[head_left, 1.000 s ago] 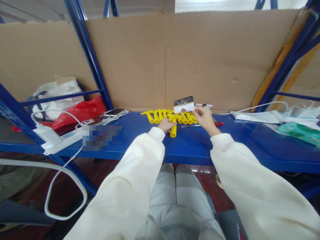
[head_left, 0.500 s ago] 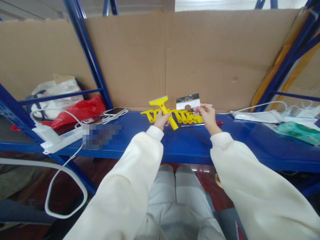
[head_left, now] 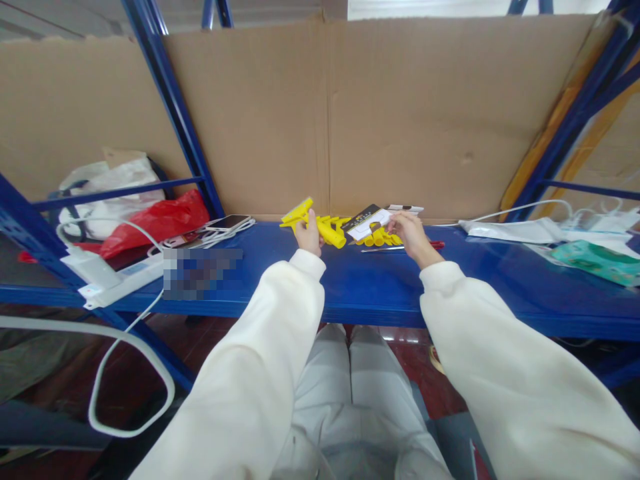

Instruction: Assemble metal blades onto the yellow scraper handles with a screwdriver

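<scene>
Over the blue shelf (head_left: 370, 287), the left hand (head_left: 309, 235) grips a yellow scraper (head_left: 331, 235) and the right hand (head_left: 409, 237) pinches a black-and-white card (head_left: 364, 223). They look separate; more yellow tools (head_left: 381, 239) lie there, so work seems left.

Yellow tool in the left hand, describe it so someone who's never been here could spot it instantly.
Start at the blue shelf in front of the tall cardboard sheet. Toward the shelf's back, near the middle, several yellow pieces lie together. Your yellow tool is the only one gripped by the left hand, its wide head up-left, its round handle slanting down-right.
</scene>
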A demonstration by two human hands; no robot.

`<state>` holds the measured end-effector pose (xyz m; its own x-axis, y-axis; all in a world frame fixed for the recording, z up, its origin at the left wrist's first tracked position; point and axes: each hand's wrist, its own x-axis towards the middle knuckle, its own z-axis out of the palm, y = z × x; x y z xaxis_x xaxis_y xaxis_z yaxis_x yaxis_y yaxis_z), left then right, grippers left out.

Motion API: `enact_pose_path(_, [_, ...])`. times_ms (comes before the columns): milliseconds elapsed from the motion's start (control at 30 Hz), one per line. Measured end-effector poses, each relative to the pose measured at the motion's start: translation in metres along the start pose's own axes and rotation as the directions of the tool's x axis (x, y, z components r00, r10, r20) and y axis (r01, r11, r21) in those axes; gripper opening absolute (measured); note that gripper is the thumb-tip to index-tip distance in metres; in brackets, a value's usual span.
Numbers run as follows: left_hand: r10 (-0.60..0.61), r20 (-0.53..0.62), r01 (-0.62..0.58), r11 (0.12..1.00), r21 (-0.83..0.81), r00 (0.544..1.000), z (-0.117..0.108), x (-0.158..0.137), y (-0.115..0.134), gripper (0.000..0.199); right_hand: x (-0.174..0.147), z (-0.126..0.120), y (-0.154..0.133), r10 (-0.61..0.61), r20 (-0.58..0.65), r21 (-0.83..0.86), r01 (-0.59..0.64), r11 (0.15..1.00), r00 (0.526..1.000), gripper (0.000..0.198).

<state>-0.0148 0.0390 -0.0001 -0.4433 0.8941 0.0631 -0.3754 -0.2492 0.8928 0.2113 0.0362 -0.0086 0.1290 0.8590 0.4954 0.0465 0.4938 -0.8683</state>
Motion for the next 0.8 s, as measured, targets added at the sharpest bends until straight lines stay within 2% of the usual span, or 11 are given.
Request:
enact_pose_path(133, [-0.012,-0.033,0.012,1.0,-0.017,0.999,0.0,0.002,0.0,0.032,-0.006,0.003,-0.003,0.036,0.157,-0.048,-0.028,0.998,0.987,0.03])
enact_pose_path(233, [-0.014,-0.027,0.013,1.0,-0.027,1.0,0.0,0.003,-0.001,0.035,-0.011,0.006,-0.004,0.058,0.231,-0.083,-0.04,0.996,0.971,0.037])
enact_pose_path(400, [-0.065,-0.006,0.065,0.998,-0.024,0.998,0.0,0.003,-0.002,0.029,-0.016,0.007,-0.004,0.092,0.302,-0.104,-0.063,0.993,0.949,0.043])
enact_pose_path(667, [-0.167,0.061,0.175,0.971,-0.166,0.984,0.001,0.008,-0.005,0.016,-0.016,0.006,0.0,0.12,0.369,-0.137,-0.074,0.988,0.922,0.047])
enact_pose_path(800, [-0.204,0.14,0.223,0.966,-0.133,0.969,-0.003,0.007,-0.003,0.023,-0.016,0.006,0.0,0.12,0.384,-0.115,-0.082,0.99,0.916,0.049])
